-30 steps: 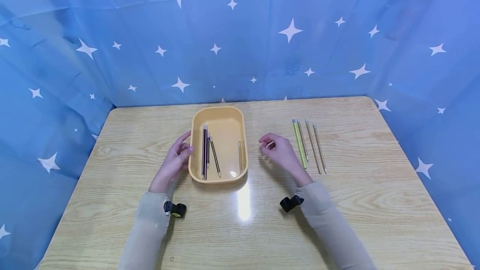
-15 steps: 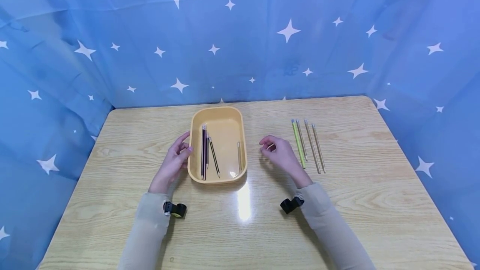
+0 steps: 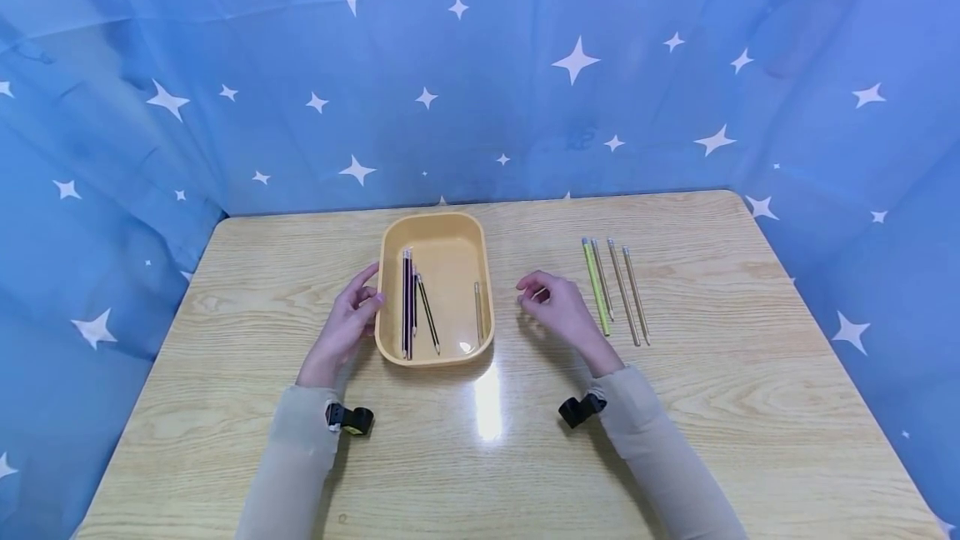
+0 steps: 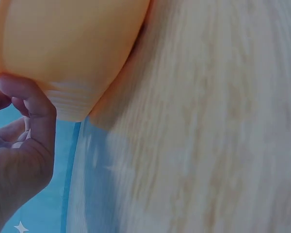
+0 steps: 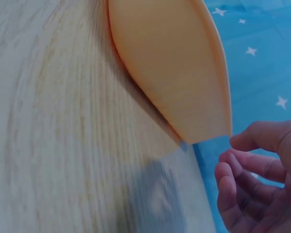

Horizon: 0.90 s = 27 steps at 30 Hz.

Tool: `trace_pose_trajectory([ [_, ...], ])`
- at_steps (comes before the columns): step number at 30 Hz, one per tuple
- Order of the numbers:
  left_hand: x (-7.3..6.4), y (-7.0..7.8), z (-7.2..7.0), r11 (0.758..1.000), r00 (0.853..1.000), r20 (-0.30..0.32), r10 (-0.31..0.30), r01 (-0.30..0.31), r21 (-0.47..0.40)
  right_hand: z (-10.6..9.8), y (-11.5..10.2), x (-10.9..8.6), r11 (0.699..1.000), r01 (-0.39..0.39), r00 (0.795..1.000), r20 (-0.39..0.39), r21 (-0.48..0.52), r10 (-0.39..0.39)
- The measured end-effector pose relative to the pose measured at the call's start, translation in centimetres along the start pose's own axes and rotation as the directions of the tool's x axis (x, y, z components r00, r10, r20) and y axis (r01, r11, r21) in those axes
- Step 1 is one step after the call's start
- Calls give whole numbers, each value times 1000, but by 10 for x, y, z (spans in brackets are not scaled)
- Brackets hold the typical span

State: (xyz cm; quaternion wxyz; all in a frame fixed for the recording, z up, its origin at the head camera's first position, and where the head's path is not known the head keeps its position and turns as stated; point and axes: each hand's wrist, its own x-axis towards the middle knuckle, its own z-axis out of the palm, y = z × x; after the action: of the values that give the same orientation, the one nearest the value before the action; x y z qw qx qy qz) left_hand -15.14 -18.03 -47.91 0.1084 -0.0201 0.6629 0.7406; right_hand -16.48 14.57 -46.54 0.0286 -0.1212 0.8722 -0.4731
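Note:
A yellow-orange tray (image 3: 450,240) sits on the table. Along its left side lie several dark striped pencils (image 3: 407,307), one slanting black pencil (image 3: 429,315) beside them; a gold pencil (image 3: 478,313) lies by the right wall. My left hand (image 3: 348,319) rests against the tray's left rim, thumb touching the edge and fingers loosely bent outside it. Over the wood right of the tray, my right hand (image 3: 557,305) hovers apart from it, loosely curled, holding nothing. Beyond that hand lie a lime-green pencil (image 3: 596,286) and three gold pencils (image 3: 622,290).
The wood-grain table (image 3: 750,398) runs up to a blue star-printed curtain (image 3: 480,65) at the back and sides. Each sleeved wrist carries a small black camera (image 3: 350,418). A bright light reflection lies in front of the tray.

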Motion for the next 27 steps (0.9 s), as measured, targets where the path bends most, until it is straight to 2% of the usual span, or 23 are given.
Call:
trace_pose_trajectory([
  [10,-2,-1,-8,1000,1000,-18,15,-15,18,5,-5,4,999,29,1000,-7,-18,-29],
  [17,-1,0,-7,1000,1000,-10,4,-4,8,7,-7,5,999,38,999,-6,-11,-38],
  [22,0,0,-8,1000,1000,10,0,0,11,6,-17,5,996,83,996,-20,-10,-84],
  [27,0,-1,-9,1000,1000,-3,-17,17,7,11,-36,5,988,154,988,-25,1,-154],
])
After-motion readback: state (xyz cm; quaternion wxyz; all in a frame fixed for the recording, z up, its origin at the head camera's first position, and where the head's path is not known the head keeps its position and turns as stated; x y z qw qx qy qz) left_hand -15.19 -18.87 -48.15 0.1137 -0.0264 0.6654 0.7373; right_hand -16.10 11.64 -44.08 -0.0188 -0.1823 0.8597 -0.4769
